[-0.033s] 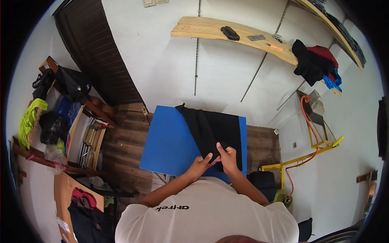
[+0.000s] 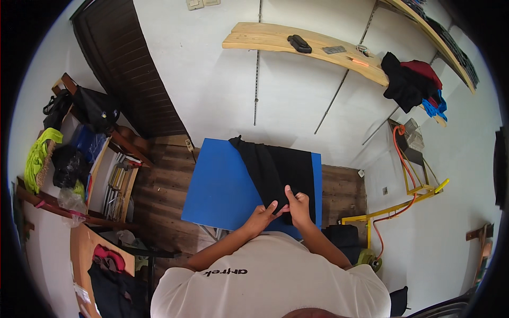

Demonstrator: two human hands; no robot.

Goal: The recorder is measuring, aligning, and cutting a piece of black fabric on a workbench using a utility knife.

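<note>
A black cloth garment (image 2: 289, 169) lies across the right part of a blue table (image 2: 217, 180). It looks like two long overlapping panels, one slanting from the far middle of the table toward me. At the near end of the slanting panel, my left hand (image 2: 260, 218) pinches the edge, thumb on top. Close beside it, my right hand (image 2: 299, 208) grips the same end with its thumb raised along the cloth. The fingertips of both hands almost meet, and the fingers beneath are partly hidden.
Above the far wall runs a wooden shelf (image 2: 265, 38) with a black case (image 2: 299, 44) and piled clothes (image 2: 405, 82). A cluttered rack (image 2: 71, 153) stands left. On the right are a yellow metal frame (image 2: 392, 209) and an orange hose (image 2: 405, 164).
</note>
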